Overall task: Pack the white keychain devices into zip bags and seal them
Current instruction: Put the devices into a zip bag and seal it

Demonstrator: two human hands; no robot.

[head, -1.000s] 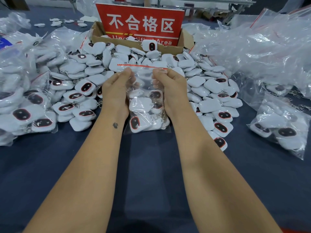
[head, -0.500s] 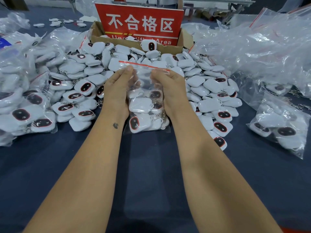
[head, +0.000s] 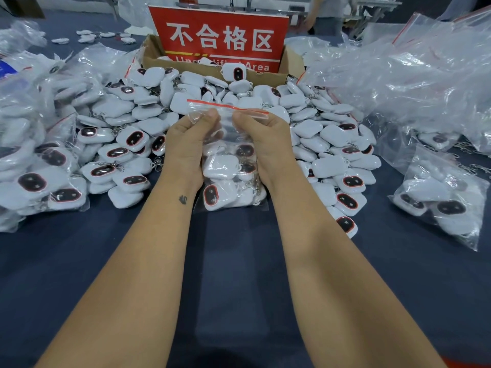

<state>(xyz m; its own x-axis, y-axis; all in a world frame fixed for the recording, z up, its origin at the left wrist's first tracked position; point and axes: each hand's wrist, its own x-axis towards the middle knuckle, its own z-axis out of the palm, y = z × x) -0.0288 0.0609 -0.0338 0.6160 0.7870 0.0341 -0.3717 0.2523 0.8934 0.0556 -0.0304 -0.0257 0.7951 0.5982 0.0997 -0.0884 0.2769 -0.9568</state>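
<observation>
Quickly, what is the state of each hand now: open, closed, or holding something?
Left hand: closed, pinching the top of the zip bag.
Right hand: closed, pinching the same bag's top.

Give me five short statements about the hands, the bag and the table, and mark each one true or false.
1. Both hands hold the same zip bag. True: the left hand and the right hand pinch it just under its red strip.
2. The held bag is empty. False: white keychain devices fill its lower part.
3. A red sign stands in a cardboard box behind the pile. True.
4. The table is bright yellow. False: its cover is dark blue.
5. A filled bag lies to the right of the arms. True.
</observation>
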